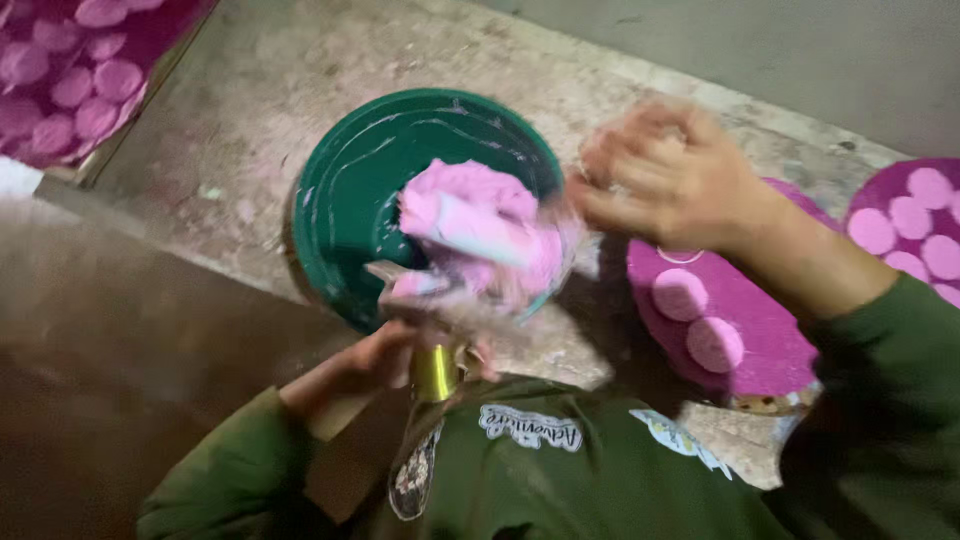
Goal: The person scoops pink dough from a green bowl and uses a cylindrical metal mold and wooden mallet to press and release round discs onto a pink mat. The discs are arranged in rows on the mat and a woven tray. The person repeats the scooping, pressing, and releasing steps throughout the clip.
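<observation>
nearest, the left hand (385, 362) grips a brass tool (435, 372) pointing up into the pink dough (480, 235), which lies in the green bowl (345, 190) just beyond it. farther right, the blurred right hand (665, 180) looks curled shut, beside the dough, above a magenta tray (770, 340).

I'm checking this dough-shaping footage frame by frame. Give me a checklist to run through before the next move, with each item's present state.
1. Pink dough sits inside the green bowl: ok.
2. Left hand grips the brass-coloured tool: ok.
3. Right hand holds a piece of dough: cannot tell, blurred.
4. Magenta tray has bare space beside its two pink discs: ok.
5. Bowl rests flat on the stone surface: ok.
</observation>
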